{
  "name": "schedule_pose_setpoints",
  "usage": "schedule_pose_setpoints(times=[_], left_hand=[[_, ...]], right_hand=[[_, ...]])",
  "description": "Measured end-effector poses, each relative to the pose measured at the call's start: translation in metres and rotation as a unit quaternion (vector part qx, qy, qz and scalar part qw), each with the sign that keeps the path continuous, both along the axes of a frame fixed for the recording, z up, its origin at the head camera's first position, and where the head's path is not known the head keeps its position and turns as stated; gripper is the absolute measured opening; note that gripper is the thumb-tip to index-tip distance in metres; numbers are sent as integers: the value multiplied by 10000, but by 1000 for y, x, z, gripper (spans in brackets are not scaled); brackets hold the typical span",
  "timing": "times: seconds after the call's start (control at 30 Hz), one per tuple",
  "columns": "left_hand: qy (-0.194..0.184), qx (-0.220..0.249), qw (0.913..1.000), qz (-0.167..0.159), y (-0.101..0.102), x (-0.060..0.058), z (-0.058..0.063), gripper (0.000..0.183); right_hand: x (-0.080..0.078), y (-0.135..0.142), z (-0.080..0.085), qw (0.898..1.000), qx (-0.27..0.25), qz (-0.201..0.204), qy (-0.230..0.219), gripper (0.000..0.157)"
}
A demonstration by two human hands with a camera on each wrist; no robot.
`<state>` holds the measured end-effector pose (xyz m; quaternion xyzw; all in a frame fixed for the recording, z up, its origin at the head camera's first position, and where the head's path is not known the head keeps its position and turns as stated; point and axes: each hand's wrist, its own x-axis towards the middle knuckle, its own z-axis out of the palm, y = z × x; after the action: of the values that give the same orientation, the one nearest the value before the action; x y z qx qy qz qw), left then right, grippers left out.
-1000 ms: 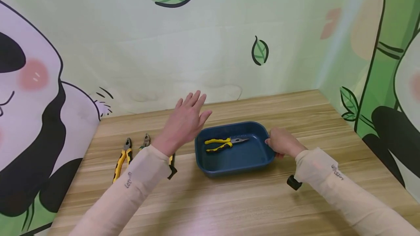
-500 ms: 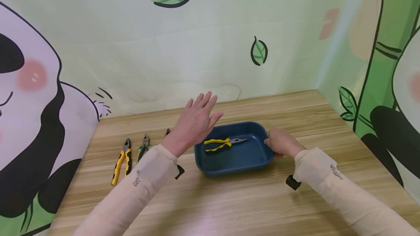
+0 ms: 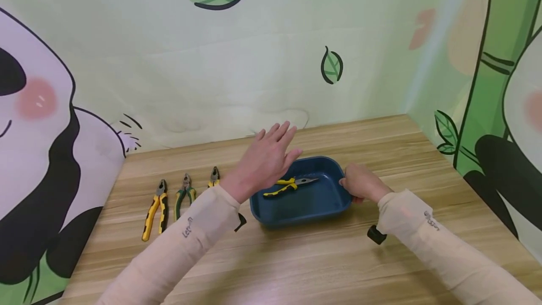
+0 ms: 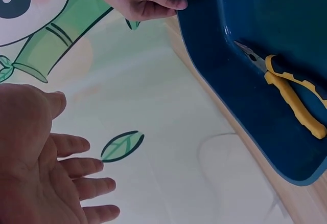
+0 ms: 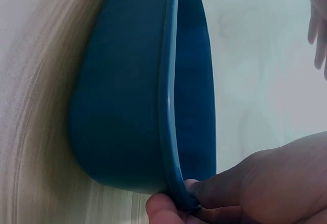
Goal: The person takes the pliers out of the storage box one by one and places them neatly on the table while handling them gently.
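A blue plastic basin [image 3: 305,218] stands on the table, with yellow-and-black long-nose pliers [image 3: 281,190] lying inside it. My right hand [image 3: 365,183] grips the basin's right end; in the right wrist view its thumb and fingers pinch the rim [image 5: 168,101] at a corner. Over the basin's left end hovers my left hand [image 3: 267,161], fingers straight and spread, holding nothing. It hides part of the rim and of the pliers' handles in the head view. The left wrist view shows its bare palm [image 4: 30,173].
Left of the basin, yellow-and-black pliers [image 3: 150,215], green-handled pliers [image 3: 179,197] and a third pair of pliers [image 3: 215,175] lie in a row, the last two partly behind the left sleeve [image 3: 186,234]. A printed cloth wall [image 3: 169,60] borders the table's back edge.
My left hand has drifted right, from beside the basin to over its left end, uncovering more of the pliers row. The right hand keeps its grip, and the basin stays in place.
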<state>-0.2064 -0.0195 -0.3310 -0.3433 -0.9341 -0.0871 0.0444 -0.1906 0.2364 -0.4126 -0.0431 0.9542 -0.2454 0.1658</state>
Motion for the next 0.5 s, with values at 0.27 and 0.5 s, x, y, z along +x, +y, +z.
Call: schedule_pose_setpoints(times=[0.27,0.5], left_hand=[[122,77,9993,-356,5,-1,1,61],[184,93,9968,-767,10,-4,3,60]], right_hand=[[1,0,1,10000,-17,-51,21,25],[0,1,-1,10000,-22,-30,32,25]])
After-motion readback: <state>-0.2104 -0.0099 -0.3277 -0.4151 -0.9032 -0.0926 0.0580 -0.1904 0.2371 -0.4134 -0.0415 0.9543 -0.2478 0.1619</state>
